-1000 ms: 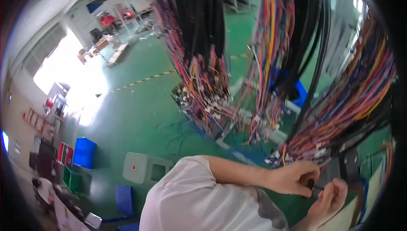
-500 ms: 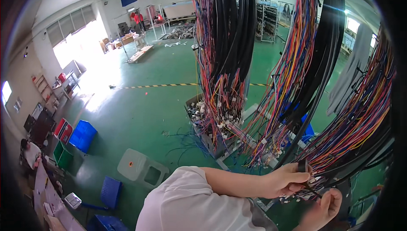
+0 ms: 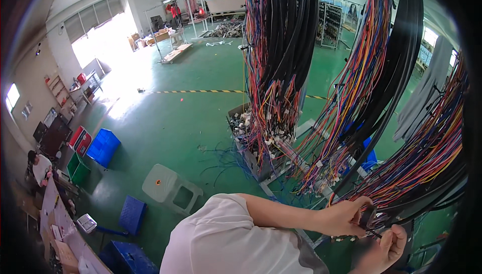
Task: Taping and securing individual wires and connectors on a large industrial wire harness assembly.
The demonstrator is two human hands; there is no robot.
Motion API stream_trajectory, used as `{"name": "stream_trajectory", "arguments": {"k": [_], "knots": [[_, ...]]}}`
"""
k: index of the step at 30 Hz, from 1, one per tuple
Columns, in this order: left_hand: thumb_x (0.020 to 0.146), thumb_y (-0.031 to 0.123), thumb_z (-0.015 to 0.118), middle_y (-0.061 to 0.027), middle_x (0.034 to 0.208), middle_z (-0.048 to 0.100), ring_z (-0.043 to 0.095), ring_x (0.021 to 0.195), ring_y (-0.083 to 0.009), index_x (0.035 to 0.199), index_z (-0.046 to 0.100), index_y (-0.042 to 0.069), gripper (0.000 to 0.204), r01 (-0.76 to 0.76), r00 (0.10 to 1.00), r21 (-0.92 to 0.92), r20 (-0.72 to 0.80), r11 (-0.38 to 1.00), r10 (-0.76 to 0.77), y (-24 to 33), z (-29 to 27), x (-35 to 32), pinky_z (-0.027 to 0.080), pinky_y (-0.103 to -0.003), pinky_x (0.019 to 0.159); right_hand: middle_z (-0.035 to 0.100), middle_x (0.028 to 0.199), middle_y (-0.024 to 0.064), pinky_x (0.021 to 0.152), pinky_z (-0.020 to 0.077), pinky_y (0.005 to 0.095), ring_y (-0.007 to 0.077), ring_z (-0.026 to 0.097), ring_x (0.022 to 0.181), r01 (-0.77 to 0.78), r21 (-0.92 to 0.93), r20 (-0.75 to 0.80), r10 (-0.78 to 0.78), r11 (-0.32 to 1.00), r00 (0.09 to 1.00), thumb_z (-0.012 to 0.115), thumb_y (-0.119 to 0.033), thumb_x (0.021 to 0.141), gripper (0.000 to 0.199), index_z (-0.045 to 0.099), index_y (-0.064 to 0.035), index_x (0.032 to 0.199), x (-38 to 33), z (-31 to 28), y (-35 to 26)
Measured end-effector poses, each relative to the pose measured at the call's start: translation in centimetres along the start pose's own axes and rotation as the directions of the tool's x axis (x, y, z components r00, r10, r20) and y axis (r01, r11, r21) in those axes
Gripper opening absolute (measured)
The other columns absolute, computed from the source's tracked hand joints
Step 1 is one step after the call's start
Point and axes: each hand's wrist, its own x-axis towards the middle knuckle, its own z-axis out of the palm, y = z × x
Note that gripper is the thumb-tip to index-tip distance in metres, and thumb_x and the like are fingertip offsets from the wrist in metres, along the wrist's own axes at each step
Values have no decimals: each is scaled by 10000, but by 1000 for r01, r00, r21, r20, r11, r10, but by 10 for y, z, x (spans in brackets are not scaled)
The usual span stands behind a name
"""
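Observation:
My left hand (image 3: 344, 218) is closed round a roll of black tape (image 3: 370, 215) at the lower right, beside the ends of a hanging wire bundle. A short dark strip (image 3: 373, 233) runs from beside the roll to my right hand (image 3: 391, 247), whose fingers and thumb pinch its other end. Just behind my hands, the rightmost bundle of coloured wires (image 3: 416, 156) slants down with black cables (image 3: 437, 186) under it. My left hand hides part of the roll and some of the wire ends.
More bundles of coloured wires (image 3: 369, 48) and black sheathed cables (image 3: 288, 28) hang ahead, over a grey bin (image 3: 258, 166) of connectors. A plastic stool (image 3: 163, 183) stands left of my arm. Blue crates (image 3: 104, 147) and a seated person (image 3: 41, 168) at a bench are farther left.
My left hand has turned, and the tape roll has tipped and moved slightly down and right. My right hand keeps its pinch. The whole view has shifted a little.

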Motion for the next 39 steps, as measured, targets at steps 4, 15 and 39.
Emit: {"name": "stream_trajectory", "arguments": {"k": [4, 15, 39], "knots": [[699, 143, 647, 10, 623, 386, 363, 510, -102, 1010, 420, 46, 397, 430, 900, -579, 341, 693, -273, 7, -7, 6, 293, -230, 449, 497, 632, 14, 451, 288, 170, 67, 369, 501, 29, -55, -35, -31, 998, 999, 545, 18, 769, 74, 560, 20, 841, 1, 0, 5], [835, 297, 510, 40, 679, 438, 336, 465, -32, 910, 500, 70, 239, 248, 964, -638, 237, 729, -120, 16, -1, 9, 263, -184, 393, 447, 690, -85, 433, 183, 140, -7, 279, 502, -275, -32, -267, 257, 961, 929, 572, -110, 780, 184, 549, -67, 958, 25, -42, 14], [822, 89, 549, 44, 649, 477, 377, 526, 10, 831, 546, 15, 75, 230, 973, -278, 66, 933, -220, -15, 5, 18, 270, -142, 448, 553, 665, 103, 593, 401, 315, 225, 550, 615, -136, -202, 24, 144, 970, 989, 620, -47, 707, 291, 494, -6, 966, -27, 4, 50]]}}
